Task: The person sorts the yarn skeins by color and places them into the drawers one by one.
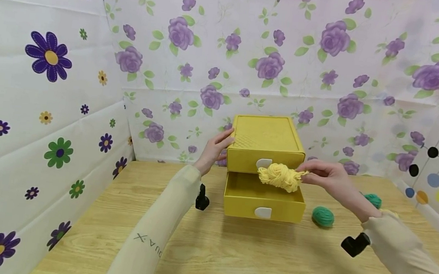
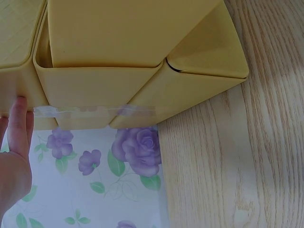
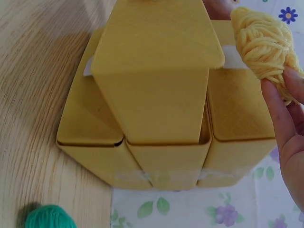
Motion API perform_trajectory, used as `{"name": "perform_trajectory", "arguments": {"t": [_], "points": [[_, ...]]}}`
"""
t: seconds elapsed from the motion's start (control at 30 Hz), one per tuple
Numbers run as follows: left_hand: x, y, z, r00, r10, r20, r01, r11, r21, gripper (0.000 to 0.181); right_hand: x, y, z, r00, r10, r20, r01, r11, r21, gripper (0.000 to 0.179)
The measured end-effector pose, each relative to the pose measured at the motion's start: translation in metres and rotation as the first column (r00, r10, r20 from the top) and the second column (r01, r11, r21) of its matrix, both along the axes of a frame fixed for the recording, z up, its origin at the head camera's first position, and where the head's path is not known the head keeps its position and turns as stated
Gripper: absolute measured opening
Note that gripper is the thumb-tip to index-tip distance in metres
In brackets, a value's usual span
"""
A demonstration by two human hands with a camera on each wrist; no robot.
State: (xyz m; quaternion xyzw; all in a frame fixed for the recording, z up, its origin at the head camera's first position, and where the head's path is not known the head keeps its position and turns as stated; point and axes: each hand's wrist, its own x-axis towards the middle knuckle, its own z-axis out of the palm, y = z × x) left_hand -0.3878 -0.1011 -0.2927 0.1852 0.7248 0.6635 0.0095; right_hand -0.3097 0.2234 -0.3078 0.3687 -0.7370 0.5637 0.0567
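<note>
A yellow drawer cabinet (image 1: 264, 132) stands on the table, its middle drawer (image 1: 241, 206) pulled out between shut drawers above and below. White tabs mark the drawer fronts. My left hand (image 1: 215, 150) rests on the cabinet's left side, fingers extended against the wall; the left wrist view shows a fingertip (image 2: 20, 102) on its surface. My right hand (image 1: 329, 179) pinches one end of a yellow yarn skein (image 1: 280, 176) between thumb and fingers. The skein hangs in front of the top drawer, over the opening of the pulled-out one. In the right wrist view the skein (image 3: 266, 45) is beside the cabinet's front.
A green yarn ball (image 1: 323, 216) lies on the wooden table (image 1: 194, 248) right of the cabinet. Another green ball (image 1: 373, 200) sits farther right, partly hidden by my right forearm. Flowered sheeting (image 1: 194, 65) closes off the back, with patterned sheets at both sides.
</note>
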Motion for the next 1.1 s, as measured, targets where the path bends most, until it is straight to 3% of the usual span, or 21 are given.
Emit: {"name": "perform_trajectory", "arguments": {"t": [0.13,0.37,0.6,0.9,1.1], "points": [[0.009,0.000,0.007,1.000,-0.012,-0.001,0.012,1.000,-0.023,0.048,-0.004,-0.011,0.001,0.999,0.033,-0.043,-0.032,0.999,0.009,0.018],[0.008,-0.001,0.006,1.000,-0.007,-0.011,0.007,0.999,-0.033,0.049,-0.011,-0.032,0.000,0.997,-0.023,-0.078,0.029,0.996,0.083,0.018],[0.007,-0.001,0.005,1.000,-0.005,-0.005,0.005,1.000,-0.027,0.049,-0.009,-0.052,0.001,0.999,-0.048,-0.026,0.051,0.992,0.119,0.018],[0.008,0.001,0.006,1.000,0.003,0.016,-0.002,1.000,-0.028,0.048,0.002,-0.066,0.006,1.000,-0.008,-0.001,0.008,0.998,0.056,0.019],[0.008,0.001,0.007,1.000,0.000,0.015,0.001,1.000,-0.025,0.048,-0.008,-0.064,-0.003,0.999,0.040,-0.028,-0.039,0.999,0.035,0.018]]}}
